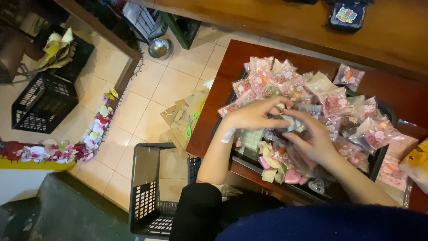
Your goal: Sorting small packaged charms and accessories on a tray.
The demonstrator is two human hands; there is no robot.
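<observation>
Both hands, left hand (255,115) and right hand (312,138), pinch a small packet (290,123) (above the tray (376,163)).

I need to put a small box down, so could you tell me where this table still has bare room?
Bare wood shows along the red-brown table's far left corner, beyond the clear packets, and in a strip behind the lone packet. The black tray is crowded with packets, with both hands over its middle.

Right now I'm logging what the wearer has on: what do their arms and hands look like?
Both forearms are bare, no gloves. The left hand has a white strip, like a bandage or tape, at its wrist. The right hand shows nothing worn. Dark sleeves are pushed up near the elbows.
</observation>
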